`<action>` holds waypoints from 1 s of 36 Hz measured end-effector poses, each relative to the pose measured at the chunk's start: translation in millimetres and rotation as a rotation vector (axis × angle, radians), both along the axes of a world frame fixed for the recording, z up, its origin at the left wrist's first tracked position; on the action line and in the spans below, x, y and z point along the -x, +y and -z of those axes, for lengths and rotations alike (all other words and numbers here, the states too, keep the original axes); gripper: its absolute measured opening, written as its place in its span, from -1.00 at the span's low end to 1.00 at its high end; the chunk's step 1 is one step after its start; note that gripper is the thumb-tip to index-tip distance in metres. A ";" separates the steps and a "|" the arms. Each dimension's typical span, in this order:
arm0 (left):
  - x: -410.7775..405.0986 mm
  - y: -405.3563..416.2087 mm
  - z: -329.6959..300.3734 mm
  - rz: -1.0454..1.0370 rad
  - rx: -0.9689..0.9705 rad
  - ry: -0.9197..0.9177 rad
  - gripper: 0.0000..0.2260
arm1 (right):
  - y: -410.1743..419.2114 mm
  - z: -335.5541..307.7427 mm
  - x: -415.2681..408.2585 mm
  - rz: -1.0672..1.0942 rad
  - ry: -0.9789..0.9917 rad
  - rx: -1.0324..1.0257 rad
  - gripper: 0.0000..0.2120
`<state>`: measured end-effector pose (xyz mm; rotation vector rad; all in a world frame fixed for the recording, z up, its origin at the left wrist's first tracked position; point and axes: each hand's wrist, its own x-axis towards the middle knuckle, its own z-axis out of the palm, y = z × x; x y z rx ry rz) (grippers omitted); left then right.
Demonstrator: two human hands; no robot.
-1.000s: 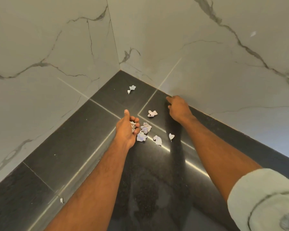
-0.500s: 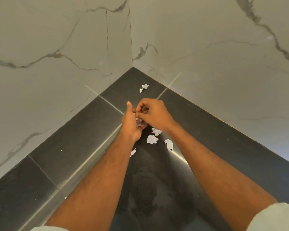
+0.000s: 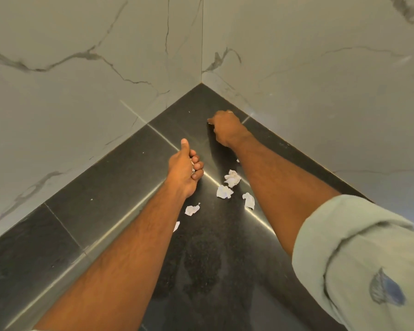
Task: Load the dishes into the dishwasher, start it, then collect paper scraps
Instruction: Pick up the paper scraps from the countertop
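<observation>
Several crumpled white paper scraps lie on the dark floor tiles (image 3: 120, 187) between my arms: one (image 3: 232, 178), another (image 3: 224, 191), a third (image 3: 249, 200) and a flatter one (image 3: 192, 209). My left hand (image 3: 185, 170) hovers left of them, thumb up, fingers curled round a small wad of collected scraps (image 3: 192, 166) that barely shows. My right hand (image 3: 226, 126) reaches toward the corner with its fingers curled down on a far scrap (image 3: 209, 123); only a sliver of white shows at the fingertips.
Two marble-look walls (image 3: 81, 91) meet in a corner (image 3: 202, 83) just beyond my right hand. A small scrap (image 3: 176, 226) peeks out beside my left forearm. My rolled-up pale sleeve (image 3: 359, 259) fills the lower right.
My right hand left my left hand, where it had handed over a scrap, and reached forward to the far scrap near the corner. My left hand stayed closed on its wad.
</observation>
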<state>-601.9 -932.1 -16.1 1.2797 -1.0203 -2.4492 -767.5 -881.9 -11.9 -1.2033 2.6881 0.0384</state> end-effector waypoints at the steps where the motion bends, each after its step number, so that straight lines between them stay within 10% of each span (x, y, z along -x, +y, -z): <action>1: -1.6 -0.1 -0.2 0.003 -0.005 0.003 -0.64 | 1.4 0.0 -6.3 0.016 0.026 0.032 -0.71; 9: -14.2 1.8 1.1 0.028 -0.020 0.004 -0.63 | 54.7 -1.5 -19.2 0.369 -0.130 0.536 -0.78; 17: -43.1 33.0 -8.3 0.042 -0.058 0.005 -0.61 | 127.8 23.2 -70.6 0.260 -0.157 0.218 -0.67; 25: -90.6 70.2 -13.6 0.019 -0.159 0.058 -0.52 | 173.4 -0.6 -147.1 0.527 -0.154 0.619 -0.84; 36: -146.5 118.4 -13.9 0.149 -0.208 0.093 -0.50 | 165.3 -39.2 -286.2 0.118 -0.345 0.717 -0.71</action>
